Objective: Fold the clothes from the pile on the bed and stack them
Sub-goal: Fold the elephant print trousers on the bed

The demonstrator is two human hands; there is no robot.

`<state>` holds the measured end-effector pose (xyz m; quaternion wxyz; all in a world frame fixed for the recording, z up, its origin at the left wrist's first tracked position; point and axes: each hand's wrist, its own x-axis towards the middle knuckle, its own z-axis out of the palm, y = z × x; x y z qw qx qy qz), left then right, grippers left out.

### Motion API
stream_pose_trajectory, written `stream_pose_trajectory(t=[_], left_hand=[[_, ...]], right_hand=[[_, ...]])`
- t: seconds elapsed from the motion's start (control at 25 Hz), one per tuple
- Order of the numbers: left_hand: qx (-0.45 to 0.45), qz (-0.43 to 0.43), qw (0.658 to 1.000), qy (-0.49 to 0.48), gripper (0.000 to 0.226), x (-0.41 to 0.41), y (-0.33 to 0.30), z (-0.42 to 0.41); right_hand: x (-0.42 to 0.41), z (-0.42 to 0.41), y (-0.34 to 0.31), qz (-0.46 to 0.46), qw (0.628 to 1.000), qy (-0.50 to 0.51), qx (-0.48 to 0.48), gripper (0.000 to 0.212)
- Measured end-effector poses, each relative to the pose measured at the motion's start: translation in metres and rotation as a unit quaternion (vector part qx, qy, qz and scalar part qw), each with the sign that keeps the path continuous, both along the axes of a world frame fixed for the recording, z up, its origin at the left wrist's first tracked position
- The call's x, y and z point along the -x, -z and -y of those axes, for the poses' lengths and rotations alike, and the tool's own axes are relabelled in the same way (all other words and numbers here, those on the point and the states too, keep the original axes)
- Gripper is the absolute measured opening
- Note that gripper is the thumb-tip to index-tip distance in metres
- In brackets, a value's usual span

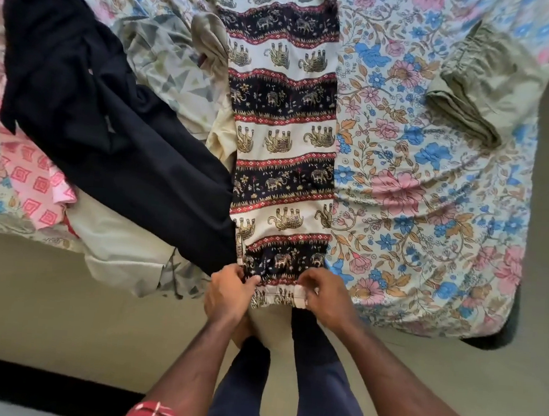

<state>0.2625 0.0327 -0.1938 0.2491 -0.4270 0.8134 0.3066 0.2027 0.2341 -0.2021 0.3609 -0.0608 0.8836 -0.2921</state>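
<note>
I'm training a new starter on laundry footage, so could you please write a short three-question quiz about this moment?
1. True or false: the elephant-print trousers lie stretched out lengthwise on the bed.
2. Which part of those trousers do the left hand and right hand grip? A) the far end B) the near cuff C) the middle
3. Fill the gap: the folded olive-green garment lies to the ____ of the trousers.

Key
1. True.
2. B: both hands pinch the near cuff at the bed's edge.
3. Right; the dark navy garment and the unfolded pile lie on the left.
</note>
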Motion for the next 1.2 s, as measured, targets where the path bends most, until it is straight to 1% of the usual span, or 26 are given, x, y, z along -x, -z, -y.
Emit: stream_pose_trajectory(t=[0.08, 0.12, 0.24, 0.28, 0.32, 0.36, 0.4, 0.44, 0.48, 0.52, 0.56, 0.6, 0.64, 0.68, 0.72, 0.76, 0.84, 0.92, 1.04, 1.12, 1.2], left_hand=[[-0.010, 0.055, 0.998, -0.024, 0.035, -0.005, 0.007, -0.015], [-0.024, 0.066, 0.996, -0.050, 0.038, -0.008, 0.013, -0.023], [-0.059, 0.052, 0.988, -0.135, 0.050, -0.016, 0.037, -0.033], [-0.063, 0.041, 0.983, -0.166, 0.047, -0.021, 0.045, -0.035], [-0.064, 0.025, 0.979, -0.191, 0.038, -0.027, 0.051, -0.036], [-0.064, 0.003, 0.977, -0.202, 0.029, -0.034, 0.053, -0.035], [-0.056, -0.022, 0.979, -0.192, 0.027, -0.041, 0.052, -0.034], [-0.022, -0.054, 0.986, -0.153, 0.030, -0.050, 0.051, -0.034], [0.038, -0.090, 0.992, -0.077, 0.033, -0.058, 0.052, -0.034], [0.098, -0.125, 0.987, 0.023, 0.033, -0.062, 0.050, -0.036], [0.137, -0.151, 0.971, 0.128, 0.034, -0.065, 0.048, -0.038], [0.138, -0.152, 0.953, 0.222, 0.041, -0.064, 0.046, -0.041], [0.111, -0.129, 0.942, 0.288, 0.052, -0.062, 0.045, -0.044], [0.081, -0.094, 0.937, 0.326, 0.063, -0.060, 0.045, -0.046], [0.066, -0.066, 0.934, 0.345, 0.072, -0.057, 0.045, -0.047], [0.069, -0.049, 0.930, 0.357, 0.078, -0.054, 0.047, -0.047], [0.099, -0.028, 0.927, 0.359, 0.083, -0.051, 0.051, -0.049], [0.110, -0.027, 0.933, 0.341, 0.086, -0.049, 0.055, -0.053], [0.165, -0.058, 0.928, 0.329, 0.087, -0.051, 0.056, -0.063], [0.204, -0.103, 0.917, 0.327, 0.077, -0.053, 0.057, -0.072], [0.218, -0.153, 0.912, 0.312, 0.068, -0.053, 0.055, -0.078]], right_hand=[[-0.004, -0.011, -0.002, -0.016, 0.997, -0.054, -0.045, 0.038], [-0.005, -0.014, -0.002, -0.033, 0.992, -0.100, -0.076, 0.044], [-0.002, -0.017, 0.006, -0.104, 0.948, -0.259, -0.152, 0.061], [0.001, -0.018, 0.011, -0.111, 0.935, -0.293, -0.163, 0.064], [0.003, -0.021, 0.017, -0.113, 0.925, -0.318, -0.172, 0.066], [0.005, -0.022, 0.022, -0.126, 0.917, -0.336, -0.174, 0.068], [0.006, -0.025, 0.028, -0.151, 0.906, -0.354, -0.174, 0.072], [0.005, -0.028, 0.035, -0.185, 0.892, -0.375, -0.168, 0.078], [0.005, -0.032, 0.041, -0.216, 0.877, -0.398, -0.157, 0.086], [0.005, -0.034, 0.048, -0.238, 0.860, -0.428, -0.140, 0.094], [0.008, -0.037, 0.055, -0.251, 0.840, -0.465, -0.120, 0.100], [0.011, -0.037, 0.060, -0.253, 0.822, -0.499, -0.105, 0.103], [0.014, -0.036, 0.063, -0.250, 0.809, -0.523, -0.095, 0.103], [0.017, -0.034, 0.064, -0.245, 0.803, -0.535, -0.092, 0.100], [0.020, -0.032, 0.063, -0.239, 0.802, -0.539, -0.097, 0.096], [0.021, -0.029, 0.062, -0.230, 0.805, -0.537, -0.101, 0.091], [0.020, -0.026, 0.059, -0.207, 0.823, -0.520, -0.101, 0.082], [0.019, -0.025, 0.053, -0.181, 0.837, -0.508, -0.088, 0.080], [0.019, -0.028, 0.038, -0.134, 0.847, -0.512, -0.053, 0.083], [0.019, -0.034, 0.029, -0.104, 0.861, -0.498, -0.018, 0.086], [0.022, -0.043, 0.021, -0.082, 0.875, -0.478, 0.007, 0.090]])
